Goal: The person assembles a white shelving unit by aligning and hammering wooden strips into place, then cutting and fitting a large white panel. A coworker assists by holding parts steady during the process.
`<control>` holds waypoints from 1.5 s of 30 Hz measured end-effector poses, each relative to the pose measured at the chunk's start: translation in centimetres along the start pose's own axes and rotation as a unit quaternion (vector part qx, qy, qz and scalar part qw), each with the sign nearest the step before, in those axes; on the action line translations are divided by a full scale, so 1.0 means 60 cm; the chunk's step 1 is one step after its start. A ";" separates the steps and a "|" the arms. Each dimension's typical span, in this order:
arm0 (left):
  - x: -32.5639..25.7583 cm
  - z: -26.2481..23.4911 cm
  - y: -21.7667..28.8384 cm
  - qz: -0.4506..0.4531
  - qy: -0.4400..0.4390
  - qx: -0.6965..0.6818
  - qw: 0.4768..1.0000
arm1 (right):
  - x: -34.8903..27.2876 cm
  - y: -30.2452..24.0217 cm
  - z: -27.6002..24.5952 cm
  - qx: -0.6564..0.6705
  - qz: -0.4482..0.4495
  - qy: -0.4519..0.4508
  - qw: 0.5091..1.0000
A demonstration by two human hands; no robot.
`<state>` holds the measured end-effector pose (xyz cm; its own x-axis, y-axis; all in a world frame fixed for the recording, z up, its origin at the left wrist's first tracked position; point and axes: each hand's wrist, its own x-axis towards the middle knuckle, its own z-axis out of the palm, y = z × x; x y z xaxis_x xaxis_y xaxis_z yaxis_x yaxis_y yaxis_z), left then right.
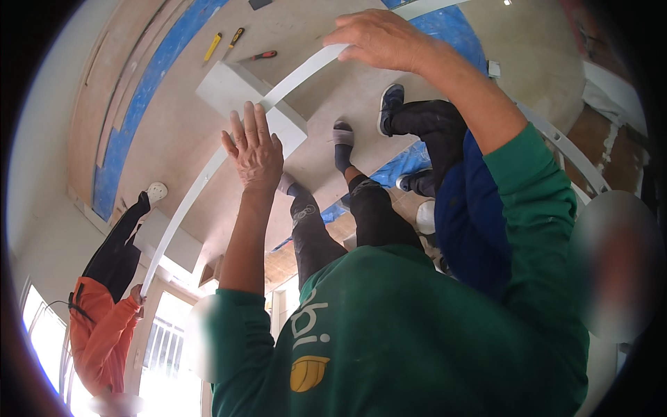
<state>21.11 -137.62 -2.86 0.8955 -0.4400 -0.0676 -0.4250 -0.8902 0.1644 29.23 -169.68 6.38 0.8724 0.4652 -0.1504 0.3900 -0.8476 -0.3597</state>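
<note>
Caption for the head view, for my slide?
Right hand grips long white flat strip; left hand spread open near it.

Your single head-worn fisheye view sits close behind a co-worker's green-shirted back (417,333), looks past it with the room appearing upside down, takes in the plywood floor with blue sheeting (139,90) at the top and bright windows (167,347) at the bottom, and bends straight edges toward its dark rim.
</note>
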 end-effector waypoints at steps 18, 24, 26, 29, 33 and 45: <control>0.002 0.008 0.004 0.009 0.011 0.019 1.000 | 0.013 0.028 0.009 0.073 0.040 -0.024 0.996; 0.000 0.012 0.006 -0.015 -0.032 0.003 0.999 | 0.094 -0.035 0.006 0.070 0.009 -0.173 0.982; -0.010 0.016 0.000 -0.036 -0.042 0.030 0.998 | 0.144 -0.114 0.036 0.131 0.045 -0.225 0.965; -0.008 0.048 -0.008 0.018 0.015 0.050 0.998 | 0.185 -0.177 0.144 0.103 0.063 -0.094 0.988; -0.014 0.038 -0.008 0.018 0.017 0.054 0.998 | 0.117 -0.154 0.086 0.152 0.066 -0.086 0.982; -0.014 0.035 0.003 0.003 0.060 0.002 0.998 | -0.038 0.076 -0.257 0.024 0.272 -0.255 0.928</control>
<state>20.01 -137.68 -4.83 0.9024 -0.4278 0.0518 -0.4303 -0.8884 0.1600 33.57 -178.58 19.29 0.6791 0.0431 -0.7328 -0.0916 -0.9855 -0.1427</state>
